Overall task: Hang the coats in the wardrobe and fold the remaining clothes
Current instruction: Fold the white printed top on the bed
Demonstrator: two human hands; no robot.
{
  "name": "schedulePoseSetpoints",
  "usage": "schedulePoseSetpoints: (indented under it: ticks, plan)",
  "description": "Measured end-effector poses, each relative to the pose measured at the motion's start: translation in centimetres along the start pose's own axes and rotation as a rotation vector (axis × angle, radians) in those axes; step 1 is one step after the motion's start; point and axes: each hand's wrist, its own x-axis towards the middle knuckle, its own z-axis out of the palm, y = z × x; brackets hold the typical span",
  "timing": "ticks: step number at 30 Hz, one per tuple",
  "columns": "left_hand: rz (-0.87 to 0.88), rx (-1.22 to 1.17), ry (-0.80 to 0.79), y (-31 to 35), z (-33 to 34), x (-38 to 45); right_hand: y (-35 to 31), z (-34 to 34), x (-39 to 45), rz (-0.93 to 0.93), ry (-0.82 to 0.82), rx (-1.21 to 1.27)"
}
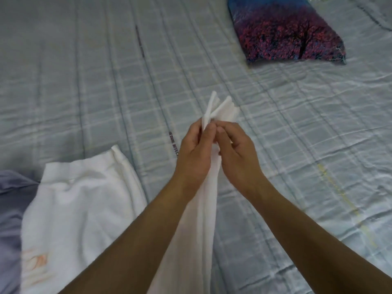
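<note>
fingers [209, 132] pinch white cloth [203, 200] | white garment [84, 187] left | pillow [284, 30] far

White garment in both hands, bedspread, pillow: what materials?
White garment: soft, matte woven or knit cloth; it hangs limp from the grip of the left hand and right hand. Bedspread: thin quilted fabric, slight sheen, stitched grid and fine creases. Pillow: smooth printed cloth cover, probably synthetic; the tree print looks sharp.

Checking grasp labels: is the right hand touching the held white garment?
Touching. The head view shows the right hand pinching the white garment near its top edge, beside the left hand.
</note>
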Motion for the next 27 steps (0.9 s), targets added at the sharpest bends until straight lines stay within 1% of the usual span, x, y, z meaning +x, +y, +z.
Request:
schedulePoseSetpoints:
  ticks: [4,8,11,13,14,15,17,18,19,21,23,24,25,27]
  plan:
    - [0.029,-0.005,0.063,3.3,-6.4,-1.3,-3.1,5.2,-1.1,-0.269,-0.058,-0.143]
    - [-0.002,-0.192,0.070,5.1,-14.5,-2.5,-5.8,11.6,-1.7,-0.482,-0.173,-0.265]
    - [-0.039,-0.297,0.171,4.8,-20.9,-3.3,-7.3,17.4,-2.6,-0.541,-0.313,-0.427]
    - [-0.133,-0.319,0.284,3.4,-24.9,-3.6,-7.1,21.0,-3.1,-0.532,-0.470,-0.513]
    - [-0.194,-0.251,0.363,2.1,-26.9,-3.8,-6.5,22.4,-3.4,-0.516,-0.545,-0.584]
    - [-0.260,-0.100,0.457,0.8,-28.6,-4.0,-5.7,23.5,-3.8,-0.486,-0.605,-0.680]
    - [-0.388,0.309,0.615,-2.3,-31.2,-5.1,-3.6,24.6,-5.1,-0.374,-0.691,-0.844]
    - [-0.409,0.485,0.653,-3.7,-31.8,-6.2,-2.4,24.5,-6.1,-0.317,-0.705,-0.873]
    - [-0.361,0.624,0.642,-5.0,-31.8,-7.5,-1.2,24.2,-7.4,-0.286,-0.704,-0.884]
    - [-0.094,0.910,0.538,-6.7,-30.8,-10.1,1.1,23.2,-10.4,-0.269,-0.701,-0.912]
    - [0.135,1.200,0.362,-8.4,-29.5,-12.3,2.9,22.3,-13.6,-0.262,-0.716,-0.951]
    - [0.196,1.314,0.265,-9.3,-28.8,-13.2,3.6,22.0,-14.9,-0.258,-0.716,-0.976]
    - [0.221,1.403,0.175,-10.2,-28.2,-14.1,4.3,21.8,-16.1,-0.253,-0.711,-1.006]
    - [0.202,1.504,0.017,-12.3,-27.9,-15.5,5.6,21.7,-18.0,-0.240,-0.703,-1.061]
